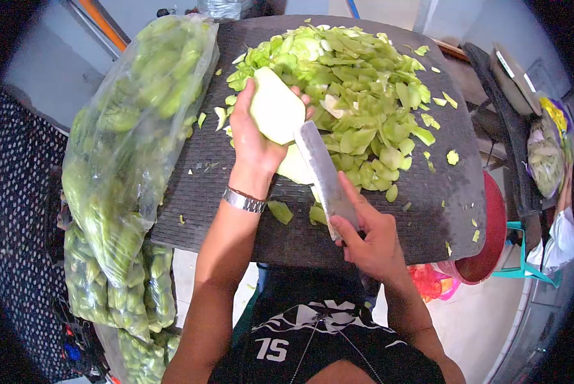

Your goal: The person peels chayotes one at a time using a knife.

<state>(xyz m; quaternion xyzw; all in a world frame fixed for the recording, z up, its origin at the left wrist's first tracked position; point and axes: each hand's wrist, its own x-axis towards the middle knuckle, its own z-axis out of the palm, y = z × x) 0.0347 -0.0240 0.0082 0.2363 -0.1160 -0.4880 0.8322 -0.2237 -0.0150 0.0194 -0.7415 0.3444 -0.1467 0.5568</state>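
My left hand (261,137) is wrapped round a large pale vegetable (275,105) with a bright white surface and a thin green rim; I cannot tell its exact kind. In my right hand (371,240) is a broad-bladed kitchen knife (319,169). Its tip reaches the lower right edge of the vegetable, and my fingers lie along the blade near the handle. Another pale piece (296,165) lies below my left hand, partly hidden by the blade. Beyond both hands is a big heap of thin green peelings (364,96).
The dark ridged table (191,217) carries scattered scraps. A clear plastic bag of green produce (133,128) leans over its left edge, with more filled bags (117,281) below. At right are a red tub (492,243), a teal stool (531,269) and a hanging bag (546,157).
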